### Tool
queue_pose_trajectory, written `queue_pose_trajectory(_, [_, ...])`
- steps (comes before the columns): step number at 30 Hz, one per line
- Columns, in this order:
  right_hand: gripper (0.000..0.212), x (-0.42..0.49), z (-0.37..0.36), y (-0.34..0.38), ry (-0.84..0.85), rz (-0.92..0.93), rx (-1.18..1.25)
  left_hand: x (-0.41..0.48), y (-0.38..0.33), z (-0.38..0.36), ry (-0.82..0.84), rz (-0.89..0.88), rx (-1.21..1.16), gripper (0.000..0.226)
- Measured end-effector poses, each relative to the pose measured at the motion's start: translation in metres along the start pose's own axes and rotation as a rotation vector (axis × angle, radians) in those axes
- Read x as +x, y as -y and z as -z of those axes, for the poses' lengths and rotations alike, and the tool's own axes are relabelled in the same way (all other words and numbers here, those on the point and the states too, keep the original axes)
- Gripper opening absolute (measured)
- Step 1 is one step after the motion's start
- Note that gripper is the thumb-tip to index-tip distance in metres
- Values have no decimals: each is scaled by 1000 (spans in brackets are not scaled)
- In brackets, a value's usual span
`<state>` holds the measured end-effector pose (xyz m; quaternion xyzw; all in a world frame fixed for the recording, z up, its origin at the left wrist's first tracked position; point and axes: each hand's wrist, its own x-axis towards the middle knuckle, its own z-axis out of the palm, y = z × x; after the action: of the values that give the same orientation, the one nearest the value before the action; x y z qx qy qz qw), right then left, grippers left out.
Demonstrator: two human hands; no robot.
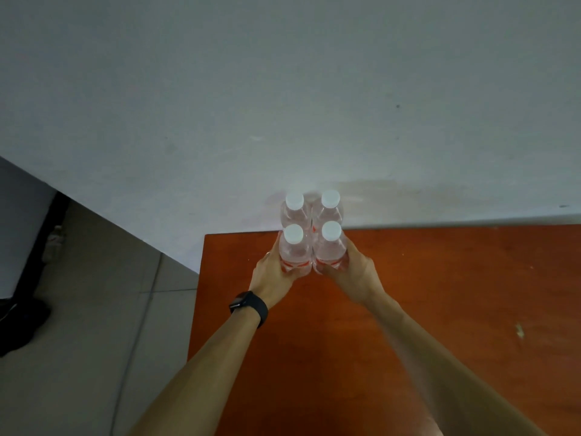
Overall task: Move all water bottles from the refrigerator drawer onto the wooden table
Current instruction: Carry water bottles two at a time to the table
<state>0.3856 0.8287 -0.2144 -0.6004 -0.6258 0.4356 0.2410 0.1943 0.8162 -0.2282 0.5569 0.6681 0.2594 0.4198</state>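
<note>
Though near the table [440, 294] corner, water bottles [295, 250] just before the wall [283, 89].

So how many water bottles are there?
4, clustered at the table's far edge: far-left bottle, far-right bottle, near-left bottle in the left hand, near-right bottle in the right hand.

so it's a two by two bunch at the surface's [440, 294] far left corner: back-left bottle [294, 213] and back-right bottle [330, 209] by the wall [283, 105], left hand [272, 275] round the front-left bottle [294, 250], right hand [355, 272] round the front-right bottle [330, 247], floor [110, 294] off left
</note>
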Motion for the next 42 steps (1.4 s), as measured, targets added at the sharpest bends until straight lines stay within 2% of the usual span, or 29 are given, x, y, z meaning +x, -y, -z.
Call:
queue_pose_trajectory(7, [74,3,2,-7,22,-42,-2,3,-1,1,-7,-20,82,73])
queue_pose_trajectory(13, [76,7,-5,-6,41,-15,-78,3,7,4,-22,33,46,72])
queue_pose_trajectory(24, [77,10,4,4,104,-56,-85,4,0,1,-23,15,12,73])
queue_pose_trajectory(29, [81,-2,10,9,87,-140,-52,1,-4,2,15,48,-11,72])
queue_pose_trajectory(34, [84,-28,13,6,66,-266,-65,-8,-6,8,90,123,-14,87])
queue_pose_trajectory(38, [71,-65,23,6,61,-249,-137,-31,-5,11,149,299,86,105])
queue_pose_trajectory(42, [53,-118,40,5,31,-233,-140,-66,-10,7,279,357,160,91])
